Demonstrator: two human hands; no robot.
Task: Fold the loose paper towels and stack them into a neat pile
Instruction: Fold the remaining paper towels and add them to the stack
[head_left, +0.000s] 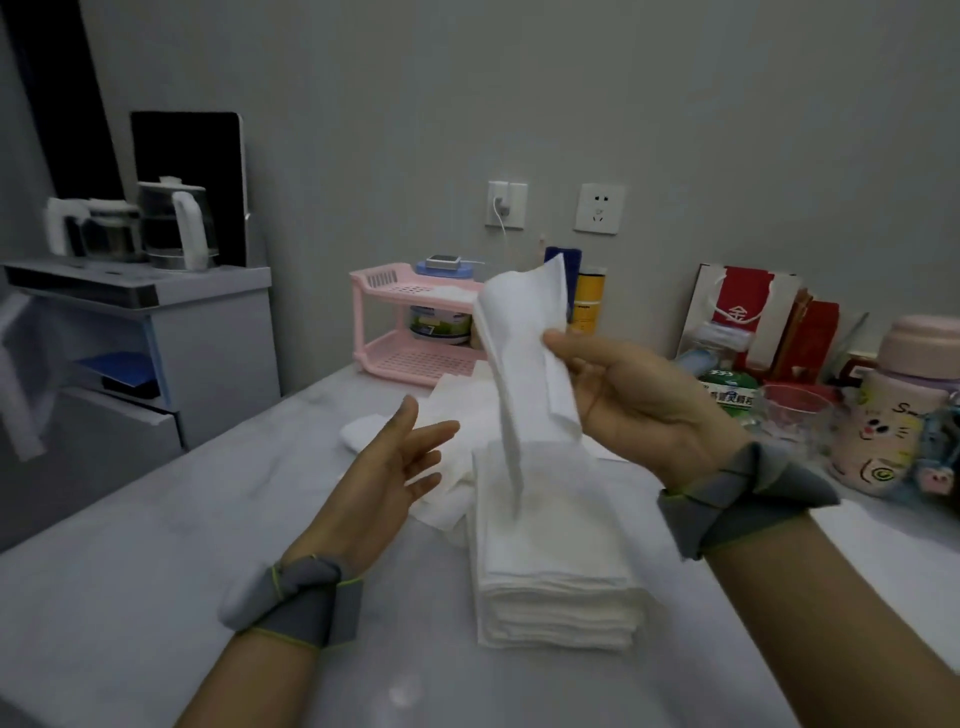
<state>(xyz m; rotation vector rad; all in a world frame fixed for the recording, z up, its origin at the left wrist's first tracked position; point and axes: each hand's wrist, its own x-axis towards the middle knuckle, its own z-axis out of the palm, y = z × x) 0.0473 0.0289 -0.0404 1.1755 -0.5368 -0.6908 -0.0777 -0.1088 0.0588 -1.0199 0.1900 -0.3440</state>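
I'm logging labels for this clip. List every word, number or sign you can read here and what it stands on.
"金": gold, on the red gift bag.
"S": first letter of a cursive word on the pink cat mug; the rest unreadable.
Green packet: white Chinese characters, too blurred.
Yellow bottle: dark print, too small.
Tin in the pink rack: label blurred.

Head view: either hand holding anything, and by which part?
The right hand pinches a loose paper towel at one side edge, about midway up; its lower end dangles over the folded stack. The left hand is open, holding nothing.
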